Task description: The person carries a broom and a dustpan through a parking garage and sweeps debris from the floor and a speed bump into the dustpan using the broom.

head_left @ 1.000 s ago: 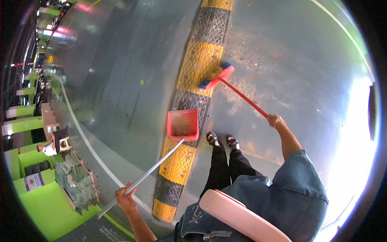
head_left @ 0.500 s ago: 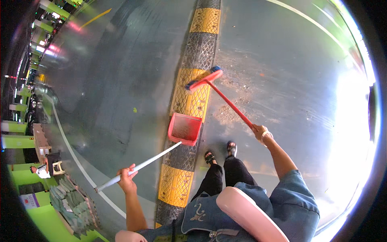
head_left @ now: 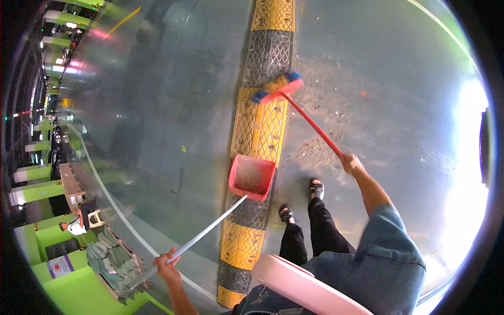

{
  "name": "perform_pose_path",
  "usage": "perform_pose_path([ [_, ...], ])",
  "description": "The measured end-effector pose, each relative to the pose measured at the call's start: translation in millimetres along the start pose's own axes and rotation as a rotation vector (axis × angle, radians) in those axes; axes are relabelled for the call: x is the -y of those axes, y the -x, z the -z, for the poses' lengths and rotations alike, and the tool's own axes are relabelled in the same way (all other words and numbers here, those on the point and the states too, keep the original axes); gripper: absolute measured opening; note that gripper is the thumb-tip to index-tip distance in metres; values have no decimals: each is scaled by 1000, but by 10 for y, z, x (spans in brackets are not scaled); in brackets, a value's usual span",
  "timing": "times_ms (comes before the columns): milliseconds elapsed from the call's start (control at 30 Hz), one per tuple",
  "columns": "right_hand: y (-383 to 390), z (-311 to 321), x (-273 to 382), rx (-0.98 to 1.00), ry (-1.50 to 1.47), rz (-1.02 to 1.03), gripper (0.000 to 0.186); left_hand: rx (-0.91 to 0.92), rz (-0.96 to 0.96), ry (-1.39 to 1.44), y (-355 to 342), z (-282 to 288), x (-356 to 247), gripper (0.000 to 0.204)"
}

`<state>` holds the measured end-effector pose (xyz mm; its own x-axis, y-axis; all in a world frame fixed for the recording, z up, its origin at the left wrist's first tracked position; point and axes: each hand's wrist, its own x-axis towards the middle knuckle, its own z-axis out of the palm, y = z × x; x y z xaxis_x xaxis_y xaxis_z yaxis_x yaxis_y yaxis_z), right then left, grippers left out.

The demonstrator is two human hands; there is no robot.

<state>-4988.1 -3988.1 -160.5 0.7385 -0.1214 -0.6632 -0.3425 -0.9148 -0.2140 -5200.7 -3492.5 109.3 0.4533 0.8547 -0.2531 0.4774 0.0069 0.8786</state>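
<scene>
My left hand (head_left: 168, 265) is closed round the pale handle of a red long-handled dustpan (head_left: 252, 176). Grit and dust lie inside the pan, which rests on the yellow-and-black speed bump (head_left: 244, 239). In my right hand (head_left: 352, 163) is the red stick of a broom (head_left: 281, 90). Its red head with blue and yellow bristles is over the far part of the bump, a little blurred, with the bristles turned away from me. To the right of the bump, loose grit (head_left: 317, 149) is scattered on the grey floor.
The bump runs from near to far through the middle. My sandalled feet stand right of it. At the left are sacks (head_left: 113, 257) stacked on a pallet, a seated person (head_left: 76, 224), a cardboard box (head_left: 72, 184) and green-and-white pillars. Bright light comes from the right.
The broom head has shifted slightly away and right over the bump, its bristles now tipped further into sight. The dustpan still rests on the bump. The whole view has moved a little.
</scene>
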Motion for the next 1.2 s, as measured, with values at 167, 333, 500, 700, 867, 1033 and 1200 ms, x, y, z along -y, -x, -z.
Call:
perform_pose_path([
  [167, 849, 782, -705, 112, -321, -234, 23, -67, 46, 4, -20, -41, -10, 15],
  [333, 342, 1464, -238, 111, -259, 42, 20, -98, 29, -41, -36, -78, 12, 15],
  [500, -1867, 1266, 612, 60, -2, 220, 18, -128, -5, -68, -42, -54, 19, 14],
  [700, -1665, 79, -18, -18, 202, 240, 22, -154, 18, -88, -11, -99, -28, 12],
  [867, 306, 517, -835, 190, -565, -237, 29, -149, 35, -67, -43, -157, -34, 11],
  [1033, 792, 1414, -636, 112, -1051, -390, 30, -172, 104, -44, -114, -75, 3, 14],
  [1200, 115, 1455, -750, -209, -1467, -115, 36, -141, 11, -27, -164, -116, -136, 17],
])
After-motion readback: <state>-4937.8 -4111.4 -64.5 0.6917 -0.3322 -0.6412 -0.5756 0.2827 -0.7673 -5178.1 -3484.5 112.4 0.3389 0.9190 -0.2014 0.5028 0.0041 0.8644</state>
